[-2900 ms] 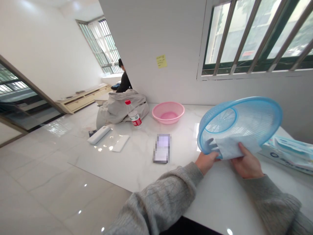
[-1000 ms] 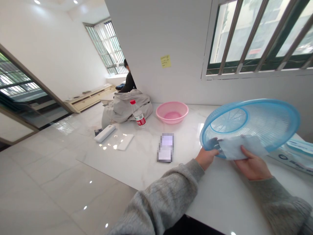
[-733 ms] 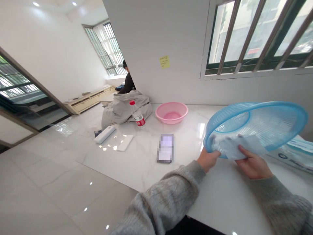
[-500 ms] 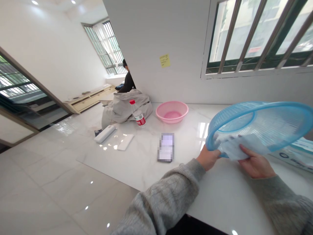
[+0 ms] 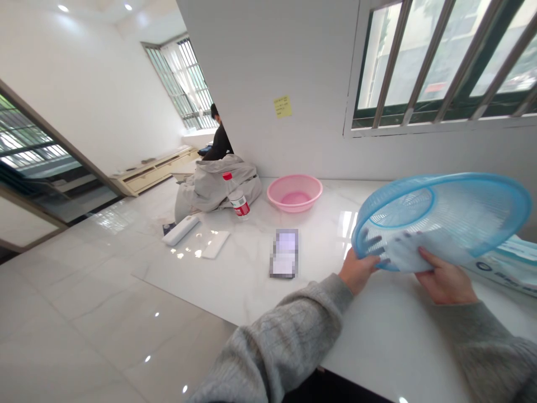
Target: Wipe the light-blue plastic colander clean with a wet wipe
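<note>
A round blue plastic strainer basket point(image 5: 461, 207) is held tilted above the white marble counter point(image 5: 377, 341), its open side toward me. My left hand point(image 5: 358, 271) grips the basket's near left rim, fingers showing through the mesh. My right hand point(image 5: 444, 280) pinches a white wipe point(image 5: 409, 252) that is pressed against the basket's near rim and inner wall. Both arms wear grey knit sleeves.
On the counter lie a phone point(image 5: 285, 253), a pink basin point(image 5: 295, 193), a red-capped bottle point(image 5: 236, 196), a grey jacket point(image 5: 210, 184), two white flat objects point(image 5: 180, 230) and a blue-white pack point(image 5: 509, 263) at right. Another person point(image 5: 218, 140) sits far back. Barred window above.
The basket has tipped flatter and back again slightly, shifting right. My right hand has slid the wipe along the near rim; my left hand keeps its grip.
</note>
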### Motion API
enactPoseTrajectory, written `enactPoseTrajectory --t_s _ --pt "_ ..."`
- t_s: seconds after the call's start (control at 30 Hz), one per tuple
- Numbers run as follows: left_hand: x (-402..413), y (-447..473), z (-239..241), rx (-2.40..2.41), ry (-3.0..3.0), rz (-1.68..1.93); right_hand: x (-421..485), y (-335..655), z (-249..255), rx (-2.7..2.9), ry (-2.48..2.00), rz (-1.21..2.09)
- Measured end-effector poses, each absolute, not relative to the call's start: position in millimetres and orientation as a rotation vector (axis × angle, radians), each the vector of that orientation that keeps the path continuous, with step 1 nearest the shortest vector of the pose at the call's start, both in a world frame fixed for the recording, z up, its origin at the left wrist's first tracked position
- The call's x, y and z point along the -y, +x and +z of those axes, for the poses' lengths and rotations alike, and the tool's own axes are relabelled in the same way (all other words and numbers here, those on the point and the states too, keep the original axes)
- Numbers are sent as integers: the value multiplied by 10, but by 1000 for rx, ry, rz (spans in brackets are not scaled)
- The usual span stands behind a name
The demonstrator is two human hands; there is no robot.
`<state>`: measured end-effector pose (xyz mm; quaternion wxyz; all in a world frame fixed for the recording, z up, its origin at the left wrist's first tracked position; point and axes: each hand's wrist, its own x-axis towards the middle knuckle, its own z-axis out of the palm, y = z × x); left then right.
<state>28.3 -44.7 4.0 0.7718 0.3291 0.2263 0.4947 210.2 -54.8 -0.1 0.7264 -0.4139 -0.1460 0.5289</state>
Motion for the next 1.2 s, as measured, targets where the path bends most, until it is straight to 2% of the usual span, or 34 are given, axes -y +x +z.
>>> enactPoseTrajectory --t_s 0.2,0.43,0.67,0.93,1.2 --pt "497 406 -47 -672 866 1144 609 1691 2 315 -889 1259" --pt "422 336 25 -789 901 1092 569 1927 40 336 -940 1210" --pt "435 312 -18 -724 866 1125 571 1909 94 322 -978 1203" --pt "486 374 61 -550 657 1229 655 1468 126 313 -801 1296" --pt "467 337 47 -611 707 1205 637 1667 107 324 -815 1257"
